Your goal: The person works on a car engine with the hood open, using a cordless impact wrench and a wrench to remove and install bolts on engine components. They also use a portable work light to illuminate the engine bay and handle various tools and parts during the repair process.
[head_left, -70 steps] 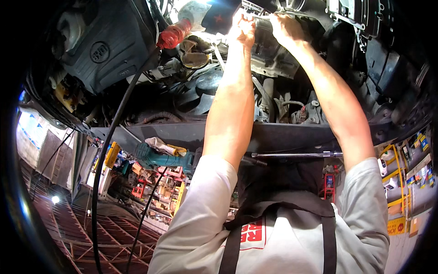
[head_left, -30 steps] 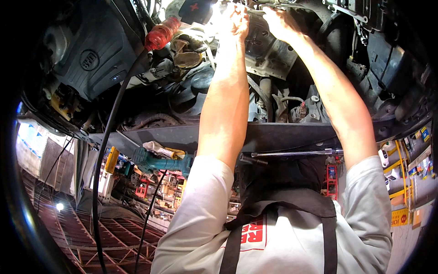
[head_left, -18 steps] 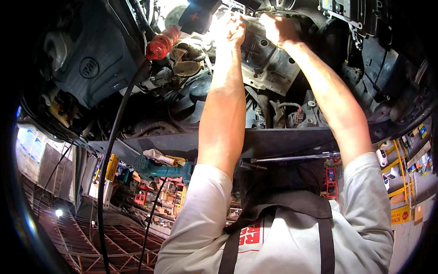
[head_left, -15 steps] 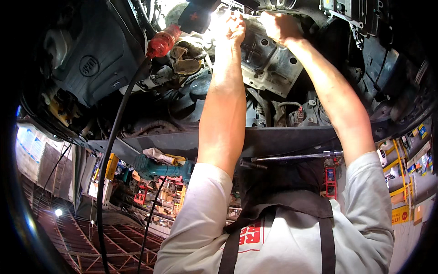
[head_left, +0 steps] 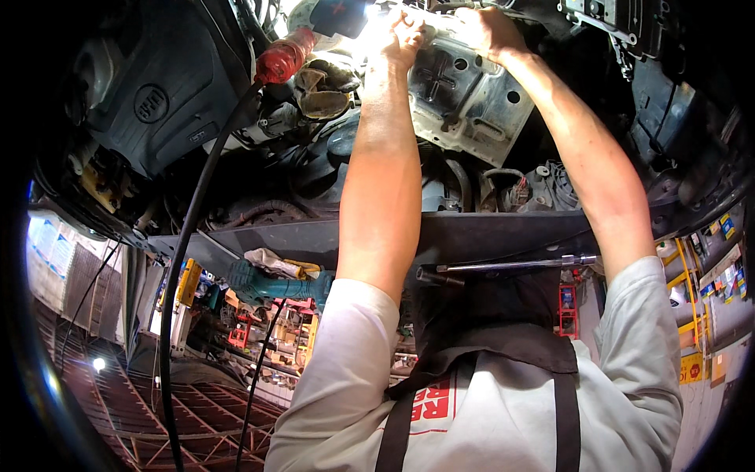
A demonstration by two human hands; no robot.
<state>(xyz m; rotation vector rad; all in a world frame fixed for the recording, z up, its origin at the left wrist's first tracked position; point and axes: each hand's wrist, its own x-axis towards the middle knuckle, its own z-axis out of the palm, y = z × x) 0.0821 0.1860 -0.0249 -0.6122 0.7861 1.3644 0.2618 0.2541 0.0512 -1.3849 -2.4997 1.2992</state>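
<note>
High in the engine bay, my left hand [head_left: 397, 38] has curled fingers at a brightly lit spot; what it grips is washed out. My right hand [head_left: 491, 33] is closed at the upper edge of a metal bracket plate [head_left: 464, 106] with round holes; what lies in its fingers is hidden. Left of my left hand is a dark flat piece with a red cross [head_left: 334, 16], and below that a red work lamp [head_left: 287, 55] on a black cable [head_left: 200, 181].
A black engine cover [head_left: 157, 118] lies at left, a dark housing [head_left: 653, 110] at right. Along the front crossmember [head_left: 487, 228] rest a teal cordless tool [head_left: 279, 285], a rag [head_left: 271, 259], a long chrome bar [head_left: 503, 263] and a dark socket [head_left: 436, 277]. Shelving [head_left: 692, 291] stands behind.
Both hands have shifted slightly up over the last half second, the right one also rightward. The metal plate shows more fully between my forearms, sitting differently than earlier.
</note>
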